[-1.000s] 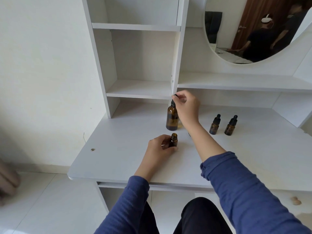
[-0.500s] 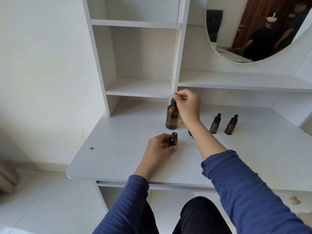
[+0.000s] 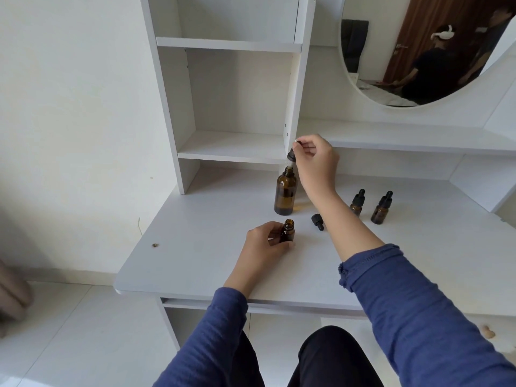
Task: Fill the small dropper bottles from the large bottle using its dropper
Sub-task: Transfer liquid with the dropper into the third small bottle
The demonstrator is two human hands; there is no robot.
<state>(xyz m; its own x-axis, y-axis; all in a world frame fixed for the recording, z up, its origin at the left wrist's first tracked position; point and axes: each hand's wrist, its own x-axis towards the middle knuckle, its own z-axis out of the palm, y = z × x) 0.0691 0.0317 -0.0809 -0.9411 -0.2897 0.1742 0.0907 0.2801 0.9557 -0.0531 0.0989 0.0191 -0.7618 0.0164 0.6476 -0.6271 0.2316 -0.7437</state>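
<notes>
A right hand (image 3: 315,160) pinches the dropper (image 3: 292,155) above the large amber bottle (image 3: 285,192) (contents unclear) on a white desk (image 3: 195,247), while the left hand (image 3: 265,243) grips an uncapped small bottle (image 3: 288,231).

A single wide-angle view is taken from the wearer's head, directed forward and down. The white surface (image 3: 212,263) is seen from close above, with both forearms entering from the near edge. The shelves (image 3: 231,146) and the round mirror (image 3: 418,51) are caught at the far side, the floor (image 3: 69,331) at the near left.
</notes>
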